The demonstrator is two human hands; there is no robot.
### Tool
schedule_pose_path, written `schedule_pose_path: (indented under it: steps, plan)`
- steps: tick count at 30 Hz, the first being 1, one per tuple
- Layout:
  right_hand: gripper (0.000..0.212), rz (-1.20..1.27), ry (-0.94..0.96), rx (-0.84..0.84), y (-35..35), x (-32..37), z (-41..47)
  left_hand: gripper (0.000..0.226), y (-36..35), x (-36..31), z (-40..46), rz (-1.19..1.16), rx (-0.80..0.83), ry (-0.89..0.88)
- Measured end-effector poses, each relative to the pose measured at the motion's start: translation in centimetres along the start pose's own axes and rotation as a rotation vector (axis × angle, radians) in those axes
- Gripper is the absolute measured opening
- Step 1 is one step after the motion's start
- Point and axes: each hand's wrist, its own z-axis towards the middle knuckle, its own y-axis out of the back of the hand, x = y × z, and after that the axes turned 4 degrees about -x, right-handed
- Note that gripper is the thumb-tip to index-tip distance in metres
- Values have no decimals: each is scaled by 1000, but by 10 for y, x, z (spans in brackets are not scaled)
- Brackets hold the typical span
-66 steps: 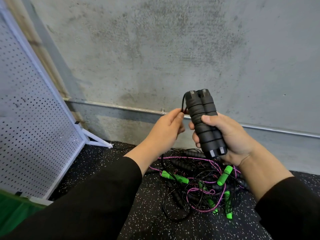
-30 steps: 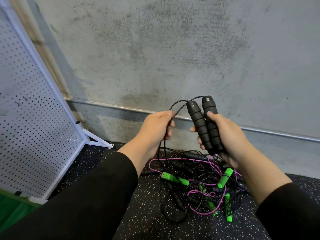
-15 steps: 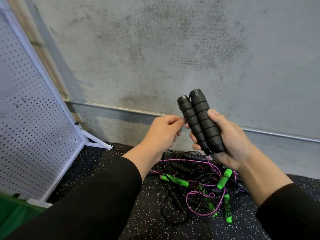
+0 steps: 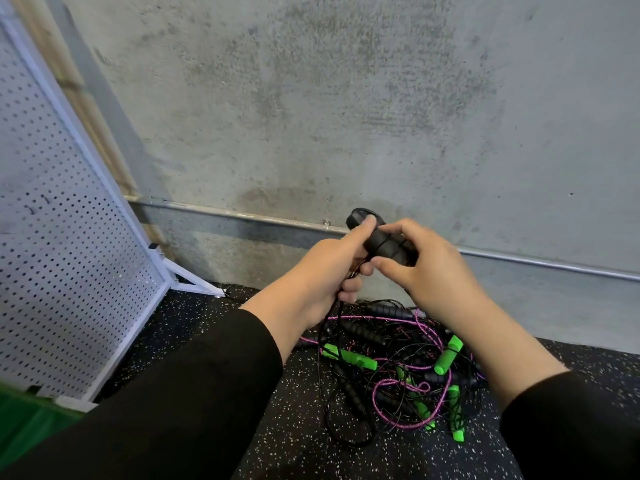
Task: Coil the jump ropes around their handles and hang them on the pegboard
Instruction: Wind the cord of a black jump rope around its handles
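1. Since half a second ago, both hands are sitting lower and closer together, and the pair of black handles [image 4: 384,242] is tipping from nearly upright to lying almost level between them.
2. Two hands are showing, both reaching out of black sleeves [image 4: 194,393]. Two black foam handles are being held side by side as one bundle.
3. On the floor [image 4: 277,445], at least four bright green handles [image 4: 349,356] are showing in the heap of ropes [image 4: 391,368], along with several more black ones; an exact count is not possible in the tangle.
4. One pink braided rope [image 4: 408,426] is looping through the heap, mixed with many thin black cords.
5. The held handles are looking ribbed and matte, with a rounded end cap pointing up and left. A thin black cord [image 4: 320,348] is running down from the left hand into the heap below.
6. The left hand [image 4: 325,271] is gripping the cord, its fingers curling inward and its thumb pressing on the near end of the handles.
7. The right hand [image 4: 426,268] is wrapping over the handles from above, back of the hand facing up, thumb tucking under them.
8. The handles are hanging in the air above the heap, in front of the grey concrete wall [image 4: 346,98] and its metal pipe [image 4: 554,263].
9. One white pegboard [image 4: 59,254] is standing at the left, leaning on its frame, well apart from the hands.
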Motion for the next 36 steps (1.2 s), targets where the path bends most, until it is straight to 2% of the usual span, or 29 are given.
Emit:
schedule_pose_path:
  steps: [3, 6, 7, 10, 13, 14, 16, 22, 27, 33, 36]
  plan:
    - [46, -146, 122, 24, -3, 5, -3, 46, 5, 3, 1, 74, -131, 0]
    - [55, -114, 178, 46, -4, 7, -7, 41, 10, 5, 2, 77, -163, -30]
    - [57, -13, 130, 34, -4, 10, -7, 40, 12, 4, 2, 73, -158, -47]
    - [58, 423, -224, 33, 2, 14, -4, 35, 15, 3, 0, 97, -94, -92]
    - [47, 859, -499, 240, 11, 11, -5, 35, 16, 2, -1, 104, 11, -128]
    - [42, 993, -559, 342, 15, 10, -8, 35, 16, 1, -1, 105, 42, -136]
    - [42, 1104, -588, 497, 20, 9, -11, 35, 15, 1, -1, 126, 72, -137]
    - [56, 1050, -529, 522, 15, 3, -8, 35, 15, 1, 0, 190, 60, -125]
    - [42, 1064, -559, 552, 22, 6, -9, 36, 17, 0, -1, 189, 111, -139]
    - [52, 1064, -555, 560, 23, 6, -10, 38, 18, 0, -1, 219, 130, -140]
    - [38, 1117, -565, 579, 22, 6, -11, 38, 20, -1, 0, 222, 136, -131]
